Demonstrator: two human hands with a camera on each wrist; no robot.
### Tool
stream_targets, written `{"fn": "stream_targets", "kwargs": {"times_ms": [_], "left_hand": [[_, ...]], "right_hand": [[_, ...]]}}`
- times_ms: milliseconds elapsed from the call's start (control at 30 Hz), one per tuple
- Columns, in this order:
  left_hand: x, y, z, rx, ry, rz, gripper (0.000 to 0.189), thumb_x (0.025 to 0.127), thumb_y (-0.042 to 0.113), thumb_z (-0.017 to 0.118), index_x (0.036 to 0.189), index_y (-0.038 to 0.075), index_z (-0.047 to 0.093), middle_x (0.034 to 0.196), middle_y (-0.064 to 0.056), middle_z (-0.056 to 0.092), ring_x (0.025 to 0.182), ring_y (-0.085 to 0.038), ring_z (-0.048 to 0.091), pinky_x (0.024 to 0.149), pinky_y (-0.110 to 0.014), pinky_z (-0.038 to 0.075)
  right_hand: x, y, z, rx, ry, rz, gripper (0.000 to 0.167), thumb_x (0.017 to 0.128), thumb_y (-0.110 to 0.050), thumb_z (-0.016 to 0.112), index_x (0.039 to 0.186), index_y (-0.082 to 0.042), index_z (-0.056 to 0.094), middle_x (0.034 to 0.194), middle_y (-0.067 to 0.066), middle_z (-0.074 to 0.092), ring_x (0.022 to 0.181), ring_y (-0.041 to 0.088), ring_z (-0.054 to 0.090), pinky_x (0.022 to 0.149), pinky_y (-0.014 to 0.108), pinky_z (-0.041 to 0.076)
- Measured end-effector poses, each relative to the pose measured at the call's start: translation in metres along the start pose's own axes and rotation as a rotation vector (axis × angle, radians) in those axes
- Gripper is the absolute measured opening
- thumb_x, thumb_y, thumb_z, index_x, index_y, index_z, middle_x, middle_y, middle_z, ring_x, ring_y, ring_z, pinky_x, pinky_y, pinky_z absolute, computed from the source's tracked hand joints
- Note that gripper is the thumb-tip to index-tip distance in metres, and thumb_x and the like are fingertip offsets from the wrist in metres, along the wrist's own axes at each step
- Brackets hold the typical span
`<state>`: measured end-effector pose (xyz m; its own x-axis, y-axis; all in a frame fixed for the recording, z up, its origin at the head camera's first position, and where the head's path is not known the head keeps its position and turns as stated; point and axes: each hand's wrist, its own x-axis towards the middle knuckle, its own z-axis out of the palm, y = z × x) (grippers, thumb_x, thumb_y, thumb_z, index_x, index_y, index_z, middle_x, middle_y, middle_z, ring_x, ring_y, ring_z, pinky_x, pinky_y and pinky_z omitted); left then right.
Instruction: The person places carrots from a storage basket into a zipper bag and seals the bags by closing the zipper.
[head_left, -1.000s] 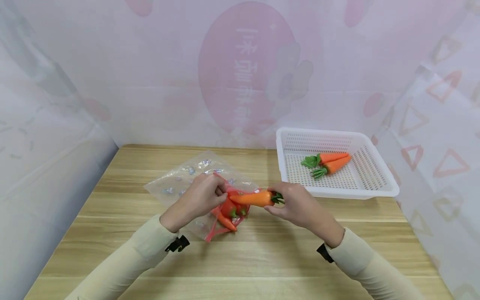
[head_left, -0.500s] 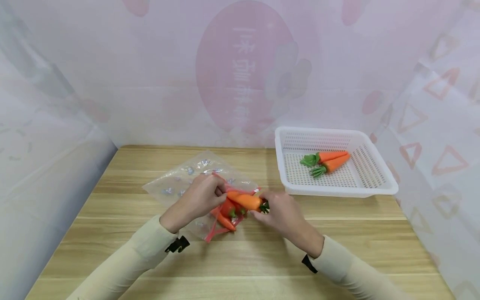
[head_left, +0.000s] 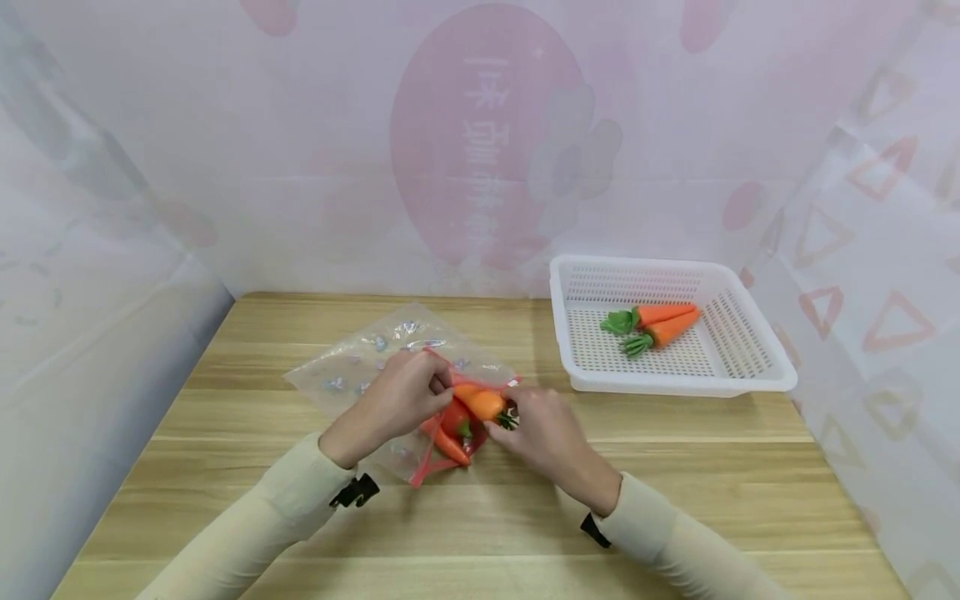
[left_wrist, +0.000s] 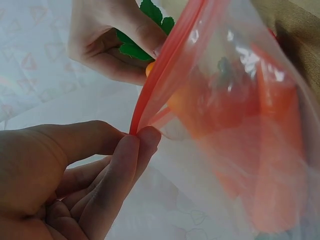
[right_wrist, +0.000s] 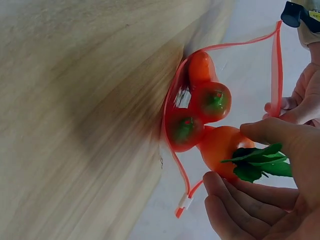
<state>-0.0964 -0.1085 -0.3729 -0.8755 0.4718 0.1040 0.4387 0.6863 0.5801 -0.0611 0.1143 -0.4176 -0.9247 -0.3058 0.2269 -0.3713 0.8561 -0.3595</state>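
Around the middle of the wooden table [head_left: 480, 542], my head view shows the left hand [head_left: 397, 404] pinching the red-edged zip bag [head_left: 352, 358], while the right hand [head_left: 551, 433] pinches an orange carrot [head_left: 482, 404] near its leafy end, the carrot lying partly inside the bag's mouth. A red pepper [head_left: 455, 418] and a long red-orange vegetable [head_left: 452, 450] are beside it. Over to the right, I see a white basket [head_left: 682, 386] holding two carrots [head_left: 673, 327] close together. From the left wrist, I see thumb and fingertips nipping the red zip edge, the carrot hazy through the plastic. On the right wrist, I watch thumb and fingers grip the carrot's thick end, near two green-stemmed peppers [right_wrist: 210, 102] in the bag.
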Motion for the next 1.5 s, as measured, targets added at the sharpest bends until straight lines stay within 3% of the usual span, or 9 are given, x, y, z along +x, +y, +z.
{"fn": "stream_targets", "kwargs": {"times_ms": [233,500,733,933,1100,1333,1500], "left_hand": [[0.0,0.0,0.0,-0.008,-0.011,-0.008,0.011,0.088,-0.004,0.07,0.086,0.002,0.079,0.085,-0.005,0.079,0.074,-0.01,0.073,0.072,-0.029,0.064],[0.002,0.0,0.0,-0.009,-0.013,-0.013,0.009,0.088,-0.002,0.072,0.085,0.002,0.079,0.085,-0.005,0.079,0.074,-0.011,0.073,0.071,-0.028,0.064],[0.002,0.001,0.0,-0.009,-0.004,0.0,0.01,0.087,-0.003,0.072,0.082,0.005,0.077,0.086,-0.005,0.078,0.075,-0.01,0.073,0.07,-0.028,0.063],[0.001,0.0,0.0,0.006,-0.005,-0.009,0.01,0.086,-0.002,0.072,0.082,0.006,0.077,0.086,-0.004,0.077,0.076,-0.011,0.073,0.071,-0.028,0.064],[0.002,0.001,0.0,-0.002,-0.011,-0.007,0.01,0.086,-0.003,0.072,0.084,0.005,0.078,0.085,-0.004,0.078,0.076,-0.011,0.074,0.071,-0.029,0.064],[0.002,0.0,0.0,0.002,-0.011,-0.006,0.012,0.087,-0.001,0.073,0.079,0.008,0.075,0.081,-0.003,0.078,0.073,-0.01,0.073,0.069,-0.03,0.063],[0.003,-0.001,0.001,0.005,-0.017,-0.007,0.011,0.087,-0.001,0.073,0.081,0.007,0.076,0.083,-0.004,0.078,0.074,-0.01,0.073,0.07,-0.03,0.063]], "right_hand": [[0.005,-0.006,0.005,0.005,0.014,-0.021,0.035,0.085,-0.034,0.086,0.109,-0.01,0.078,0.078,-0.004,0.067,0.062,0.007,0.05,0.053,0.02,0.04],[0.009,-0.015,0.011,-0.046,0.056,-0.03,0.032,0.085,-0.034,0.087,0.108,-0.012,0.079,0.086,-0.002,0.075,0.068,0.008,0.055,0.057,0.023,0.047],[0.013,-0.018,0.016,-0.076,0.103,-0.043,0.03,0.084,-0.038,0.089,0.089,-0.012,0.075,0.066,-0.007,0.058,0.057,0.006,0.043,0.05,0.019,0.034],[0.018,-0.018,0.02,-0.114,0.119,-0.031,0.04,0.085,-0.044,0.087,0.07,-0.016,0.062,0.057,-0.011,0.034,0.051,0.004,0.03,0.044,0.018,0.022],[0.023,-0.019,0.02,-0.179,0.102,0.025,0.057,0.085,-0.052,0.085,0.058,-0.02,0.046,0.056,-0.01,0.028,0.05,0.006,0.028,0.042,0.022,0.022],[0.028,-0.02,0.02,-0.24,0.068,0.048,0.06,0.083,-0.058,0.085,0.058,-0.019,0.046,0.056,-0.009,0.031,0.048,0.011,0.036,0.039,0.027,0.029],[0.022,-0.018,0.015,-0.217,0.042,0.029,0.062,0.08,-0.062,0.085,0.059,-0.02,0.045,0.056,-0.01,0.028,0.049,0.009,0.033,0.042,0.024,0.026]]}}
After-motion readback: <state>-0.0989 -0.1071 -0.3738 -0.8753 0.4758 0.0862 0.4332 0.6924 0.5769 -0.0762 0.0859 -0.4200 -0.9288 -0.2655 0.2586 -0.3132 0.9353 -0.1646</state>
